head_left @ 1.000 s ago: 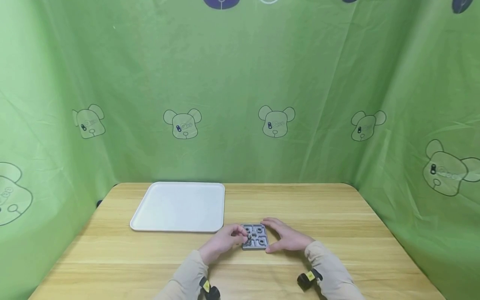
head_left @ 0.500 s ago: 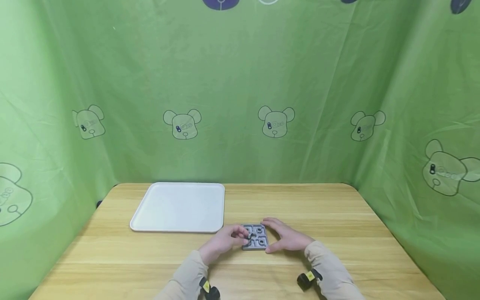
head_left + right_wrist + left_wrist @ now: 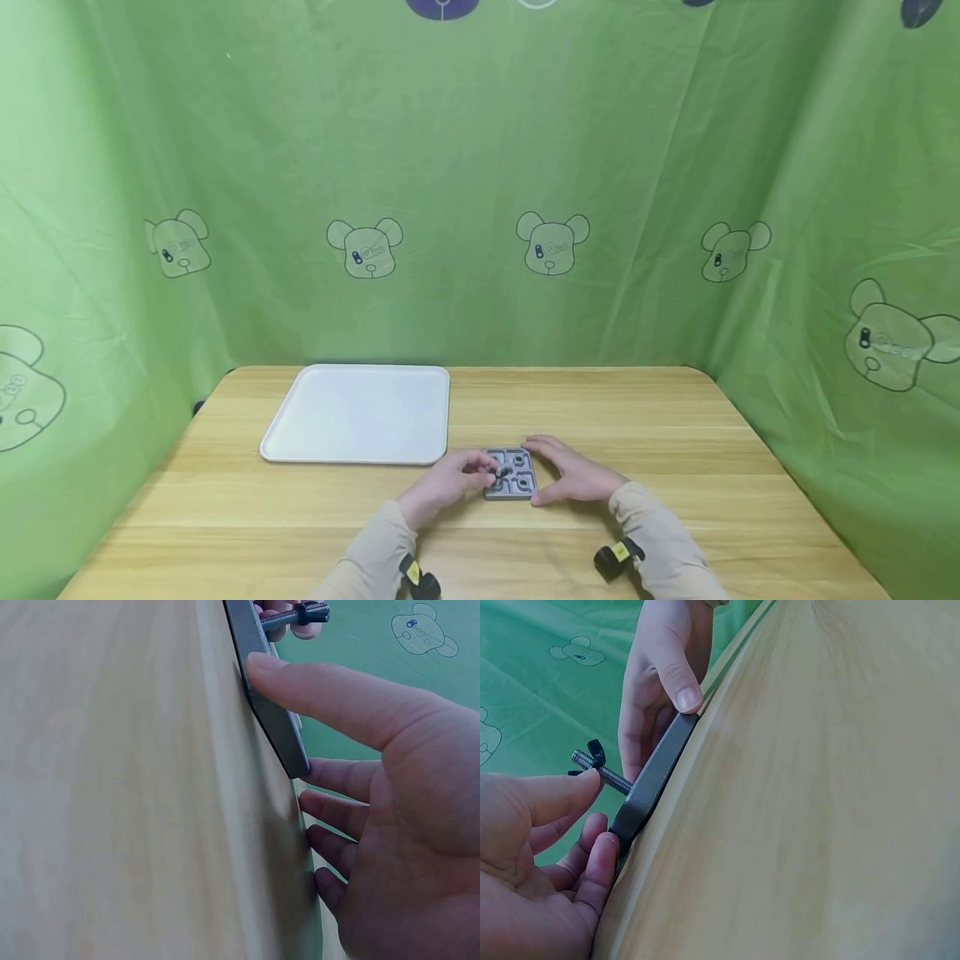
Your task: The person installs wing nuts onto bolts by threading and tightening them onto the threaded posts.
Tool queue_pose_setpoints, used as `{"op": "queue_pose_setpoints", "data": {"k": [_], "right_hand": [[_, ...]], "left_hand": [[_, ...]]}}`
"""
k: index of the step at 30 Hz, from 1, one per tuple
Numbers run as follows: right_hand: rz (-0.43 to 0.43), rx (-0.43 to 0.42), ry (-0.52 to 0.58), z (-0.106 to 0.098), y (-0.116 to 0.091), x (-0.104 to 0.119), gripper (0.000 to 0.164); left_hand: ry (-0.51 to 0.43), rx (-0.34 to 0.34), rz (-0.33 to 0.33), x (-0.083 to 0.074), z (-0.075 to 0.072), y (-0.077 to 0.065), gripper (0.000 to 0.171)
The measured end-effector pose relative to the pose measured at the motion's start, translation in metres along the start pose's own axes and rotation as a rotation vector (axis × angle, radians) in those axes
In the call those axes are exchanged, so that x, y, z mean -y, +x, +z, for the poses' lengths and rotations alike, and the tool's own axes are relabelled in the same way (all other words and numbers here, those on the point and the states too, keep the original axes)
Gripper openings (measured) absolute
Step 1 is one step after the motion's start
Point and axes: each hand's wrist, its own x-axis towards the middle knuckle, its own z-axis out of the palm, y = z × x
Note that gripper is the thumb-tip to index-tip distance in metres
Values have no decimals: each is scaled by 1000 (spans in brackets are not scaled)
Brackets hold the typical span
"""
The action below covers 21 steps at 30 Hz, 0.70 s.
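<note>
A square grey metal plate with recesses and round holes lies on the wooden table. From it rises a threaded bolt carrying a black wing nut near its free end. My left hand is at the plate's left side, thumb and forefinger pinching the wing nut; its other fingers touch the plate's edge in the left wrist view. On the right side, my right hand grips the plate, its thumb on the near edge and forefinger at the far corner. The fingers partly hide the wing nut in the head view.
A white rectangular tray lies at the table's back left, beyond my left hand. Green curtains with bear-head prints enclose the wooden table at the back and both sides.
The wing nut shows at a different angle, turned by my left fingers, which have shifted slightly. My right hand and the plate stay in place.
</note>
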Motion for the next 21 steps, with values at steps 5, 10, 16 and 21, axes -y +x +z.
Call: {"op": "queue_pose_setpoints", "data": {"k": [5,10,16,21], "right_hand": [[-1,1,-6,0,0,0,96],[5,6,0,0,0,2,96],[11,5,7,-1,0,3,96],[12,-2,0,0,0,3,96]], "left_hand": [[-18,1,-12,1,0,0,19],[-30,-4,-37,0,0,-1,18],[-34,-25,-50,1,1,-1,16],[-38,-41,-47,2,2,1,14]]}}
